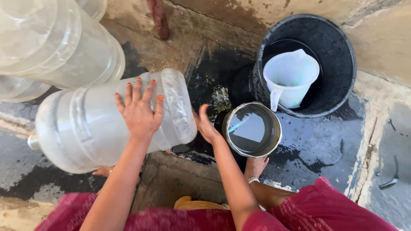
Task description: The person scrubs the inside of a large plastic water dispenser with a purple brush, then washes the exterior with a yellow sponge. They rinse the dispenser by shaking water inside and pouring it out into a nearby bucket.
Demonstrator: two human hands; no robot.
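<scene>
View from my head, looking down at wet concrete floor (325,145). My left hand (139,112) lies flat on a large clear plastic water jug (85,128), fingers spread wide across its curved wall near the base end; the grip is open and pressing, not pinching. The jug lies on its side, its narrow neck pointing to the left edge of the view and its base toward the centre. My right hand (205,126) sits just beside the jug's base, between the jug and a round metal pot (253,129); its fingers are blurred, so I cannot tell whether this grip is spread or closed, nor whether it touches either thing. The pot stands upright and holds dark liquid. Behind it, touching or nearly touching, stands a black bucket (338,47) with a white plastic pitcher (291,77) upright inside. More clear jugs (55,47) lie at upper left. My bare foot (255,166) rests on the floor below the pot.
</scene>
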